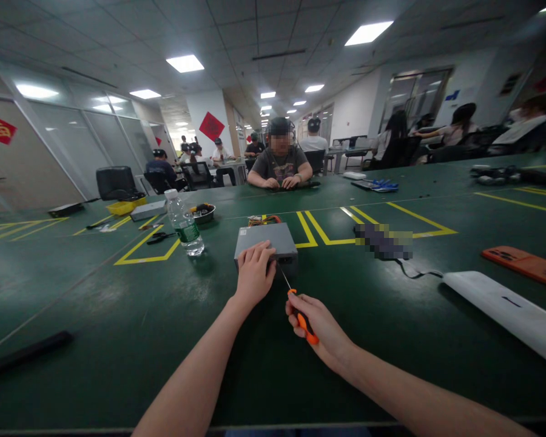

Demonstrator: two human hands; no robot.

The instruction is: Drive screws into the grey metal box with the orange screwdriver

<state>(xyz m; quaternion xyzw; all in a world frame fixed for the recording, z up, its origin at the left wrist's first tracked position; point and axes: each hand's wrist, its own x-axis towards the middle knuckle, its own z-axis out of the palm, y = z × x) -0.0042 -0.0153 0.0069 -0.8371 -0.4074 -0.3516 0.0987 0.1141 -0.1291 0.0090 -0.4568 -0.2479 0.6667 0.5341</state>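
A grey computer power supply (279,238) sits on the green table in front of me, a bundle of coloured wires (264,220) behind it. Across its top lies my left hand (256,273), fingers on the upper face and thumb over the near edge, holding it in place. My right hand (316,321) is closed around a screwdriver with an orange and black handle (308,331). The thin shaft points up and left to the near side of the box, close to my left thumb. Whether the tip sits on a screw is too small to tell.
A water bottle (186,227) stands left of the box, near a round bowl (202,212) of small parts. To the right lie a white power bank (505,312) with a cable and an orange phone (525,266). Yellow tape marks the green table (141,376). Opposite sits a person (279,161).
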